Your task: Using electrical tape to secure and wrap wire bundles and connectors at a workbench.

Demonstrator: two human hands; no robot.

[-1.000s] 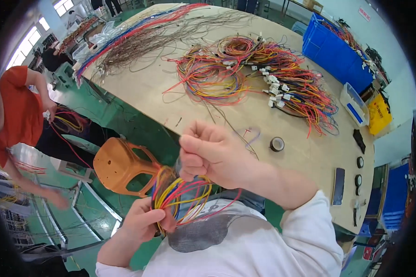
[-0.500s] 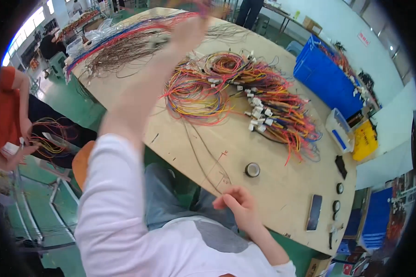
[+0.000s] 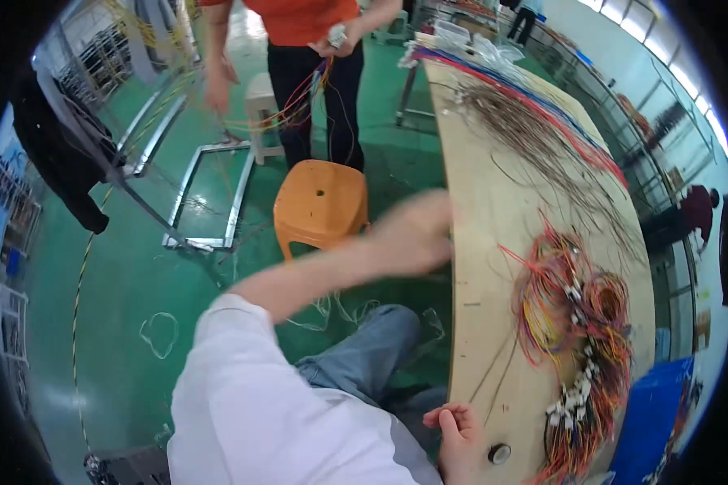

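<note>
My left hand [image 3: 416, 234] is over the table's left edge, near the orange stool, smeared by motion; its fingers and anything in them cannot be made out. At the near table edge my right hand [image 3: 456, 432] is closed in a pinch. Two thin dark brown wire strands [image 3: 501, 368] run from the coloured wires down to its fingers. A coiled bundle of red, yellow and purple wires [image 3: 538, 303] lies on the table. Beside it are several wire harnesses [image 3: 611, 356] with white connectors [image 3: 570, 404]. A roll of black tape [image 3: 500, 453] lies right of my right hand.
Loose brown wires [image 3: 526, 133] and long red and blue wires [image 3: 570, 133] cover the table's far part. An orange stool [image 3: 322, 202] stands left of the table [image 3: 479, 279]. Behind it stands a person [image 3: 311, 24] holding coloured wires. A blue bin [image 3: 651, 420] is at the right.
My view has swung left. My left arm has come back from the far wires to the table's left edge. The person at the left now stands. My right hand remains pinched by the brown strands.
</note>
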